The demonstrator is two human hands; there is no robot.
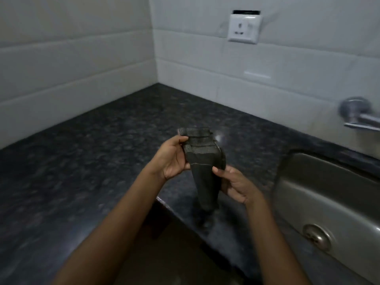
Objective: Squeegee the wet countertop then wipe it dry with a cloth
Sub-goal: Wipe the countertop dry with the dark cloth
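A dark grey folded cloth (202, 161) hangs in the air above the dark speckled stone countertop (92, 161), its lower end dangling down. My left hand (172, 159) pinches its upper left folds with thumb and fingers. From the right side, my right hand (236, 185) grips the cloth's middle. Both hands are over the counter's inner corner edge. No squeegee is in view.
A steel sink (329, 202) with a drain (316, 236) is set into the counter at the right. A metal tap (357, 116) sticks out of the white tiled wall (267, 83) above it. A white socket (243, 27) sits high on the wall.
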